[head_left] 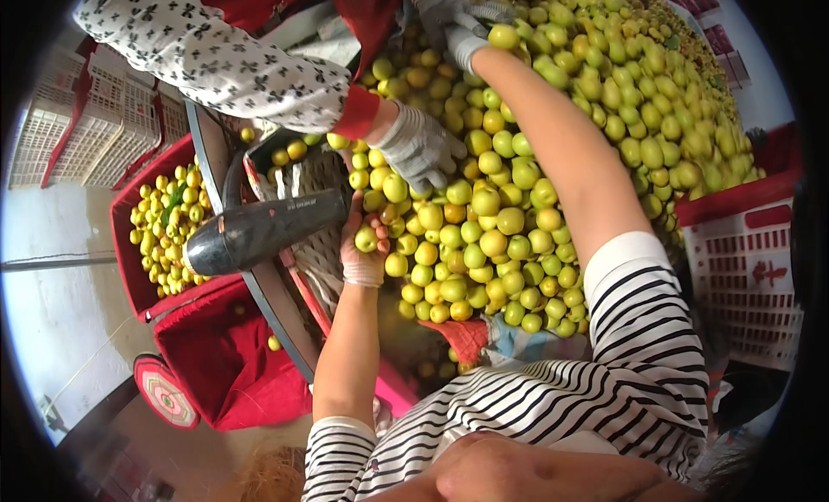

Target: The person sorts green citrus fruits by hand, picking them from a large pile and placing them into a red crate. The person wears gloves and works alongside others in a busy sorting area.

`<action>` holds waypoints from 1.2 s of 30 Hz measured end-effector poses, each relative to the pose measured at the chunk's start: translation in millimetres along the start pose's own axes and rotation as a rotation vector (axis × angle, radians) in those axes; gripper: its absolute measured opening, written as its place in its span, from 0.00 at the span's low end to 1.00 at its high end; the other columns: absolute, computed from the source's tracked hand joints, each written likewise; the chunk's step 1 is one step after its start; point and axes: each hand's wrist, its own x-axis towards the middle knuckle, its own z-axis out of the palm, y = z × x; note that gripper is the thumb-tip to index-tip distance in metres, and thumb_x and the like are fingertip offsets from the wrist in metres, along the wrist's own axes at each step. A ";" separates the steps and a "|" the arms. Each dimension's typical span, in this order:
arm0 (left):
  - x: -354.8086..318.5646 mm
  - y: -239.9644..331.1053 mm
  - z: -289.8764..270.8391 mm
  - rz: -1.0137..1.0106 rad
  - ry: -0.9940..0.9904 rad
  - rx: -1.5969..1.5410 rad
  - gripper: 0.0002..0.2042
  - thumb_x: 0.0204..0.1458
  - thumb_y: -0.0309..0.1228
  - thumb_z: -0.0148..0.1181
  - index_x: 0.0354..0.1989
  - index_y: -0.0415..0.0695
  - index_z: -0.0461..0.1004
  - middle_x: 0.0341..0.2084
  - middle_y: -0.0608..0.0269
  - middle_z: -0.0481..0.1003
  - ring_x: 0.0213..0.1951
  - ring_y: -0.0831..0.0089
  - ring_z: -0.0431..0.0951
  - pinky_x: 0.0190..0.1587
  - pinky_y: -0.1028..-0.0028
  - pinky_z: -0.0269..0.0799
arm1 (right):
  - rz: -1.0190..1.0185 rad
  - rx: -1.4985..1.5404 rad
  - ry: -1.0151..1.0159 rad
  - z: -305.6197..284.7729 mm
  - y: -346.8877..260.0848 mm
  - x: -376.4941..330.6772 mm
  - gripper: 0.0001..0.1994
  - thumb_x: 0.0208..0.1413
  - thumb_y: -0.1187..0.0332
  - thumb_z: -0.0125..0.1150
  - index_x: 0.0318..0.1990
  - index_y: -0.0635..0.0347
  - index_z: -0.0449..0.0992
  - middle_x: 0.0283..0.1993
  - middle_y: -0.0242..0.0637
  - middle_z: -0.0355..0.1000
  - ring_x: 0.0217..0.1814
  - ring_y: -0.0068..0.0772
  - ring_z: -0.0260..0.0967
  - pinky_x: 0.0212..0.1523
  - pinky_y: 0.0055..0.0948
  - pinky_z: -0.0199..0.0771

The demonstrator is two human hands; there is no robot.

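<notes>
My left hand (366, 248), with a white glove cuff at the wrist, has its fingers curled round a yellow-green jujube (365, 238) at the pile's left edge. Beside it lies the nozzle of a black hair dryer (263, 230). My right arm reaches far across a big heap of jujubes (518, 217). At its end, my right hand (460, 37) in a grey glove overlaps another person's gloved hand (439, 9), and its fingers are hard to make out. That person's other gloved hand (421, 146) rests on the fruit between my arms.
A red-lined bin (129, 234) of jujubes stands at the left, with a red cloth-lined container (233, 355) below it. White plastic crates (104, 113) are at the far left, another crate (747, 277) at the right. A dark table edge (281, 325) runs along my left side.
</notes>
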 end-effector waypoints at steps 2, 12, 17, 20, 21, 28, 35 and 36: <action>1.7 -0.1 -6.5 -0.004 -0.003 -0.013 0.21 0.60 0.39 0.50 0.62 0.53 0.63 0.24 0.69 0.72 0.21 0.78 0.72 0.16 0.82 0.66 | 0.043 0.055 0.056 -0.6 -10.6 -0.2 0.26 0.52 0.62 0.54 0.61 0.51 0.66 0.62 0.43 0.65 0.67 0.44 0.58 0.65 0.36 0.59; 5.0 -1.2 -0.9 0.003 -0.052 -0.045 0.22 0.60 0.39 0.50 0.63 0.54 0.63 0.24 0.66 0.72 0.21 0.76 0.72 0.15 0.81 0.66 | -0.039 0.855 0.564 17.9 18.5 -21.1 0.18 0.45 0.63 0.59 0.46 0.55 0.75 0.38 0.43 0.75 0.42 0.46 0.73 0.50 0.37 0.71; -0.8 -7.4 -3.2 0.036 -0.088 -0.027 0.25 0.55 0.31 0.46 0.65 0.59 0.61 0.26 0.65 0.74 0.23 0.79 0.73 0.19 0.83 0.67 | 0.020 1.759 1.055 59.8 39.8 -80.9 0.26 0.54 0.51 0.62 0.56 0.54 0.69 0.44 0.33 0.71 0.43 0.31 0.71 0.46 0.32 0.71; 11.7 -10.2 -16.8 -0.056 -0.041 -0.127 0.20 0.56 0.41 0.56 0.58 0.58 0.67 0.24 0.63 0.74 0.19 0.74 0.73 0.14 0.80 0.65 | -0.091 2.034 0.970 -15.9 -36.9 -183.3 0.15 0.58 0.65 0.50 0.48 0.64 0.69 0.34 0.39 0.70 0.30 0.29 0.68 0.30 0.31 0.73; 8.5 -7.7 -14.5 -0.062 -0.046 -0.137 0.19 0.57 0.40 0.55 0.57 0.59 0.67 0.23 0.62 0.73 0.20 0.73 0.74 0.14 0.79 0.66 | -0.316 1.882 0.987 -39.4 -63.9 -209.5 0.13 0.59 0.64 0.51 0.46 0.64 0.69 0.31 0.38 0.69 0.27 0.28 0.67 0.27 0.30 0.73; 24.0 -24.2 -16.6 -0.002 -0.020 -0.157 0.13 0.56 0.36 0.47 0.44 0.42 0.69 0.26 0.58 0.74 0.22 0.67 0.74 0.16 0.75 0.70 | -0.862 1.062 1.152 -197.7 -240.7 -189.1 0.21 0.49 0.68 0.65 0.52 0.55 0.72 0.41 0.34 0.76 0.39 0.40 0.74 0.40 0.33 0.74; 12.5 -10.4 -13.4 -0.042 0.050 -0.202 0.14 0.56 0.35 0.50 0.48 0.44 0.70 0.24 0.56 0.74 0.22 0.68 0.74 0.15 0.78 0.69 | -0.680 1.065 1.198 -101.8 -180.2 -187.8 0.21 0.51 0.59 0.59 0.53 0.52 0.72 0.49 0.41 0.72 0.51 0.46 0.70 0.49 0.40 0.71; 10.7 -7.7 -10.4 0.009 -0.023 -0.146 0.12 0.55 0.36 0.52 0.44 0.44 0.71 0.24 0.61 0.74 0.22 0.70 0.74 0.15 0.76 0.68 | -0.589 1.100 1.074 -61.2 -163.3 -198.9 0.21 0.51 0.62 0.60 0.54 0.53 0.72 0.55 0.43 0.69 0.54 0.47 0.68 0.53 0.40 0.70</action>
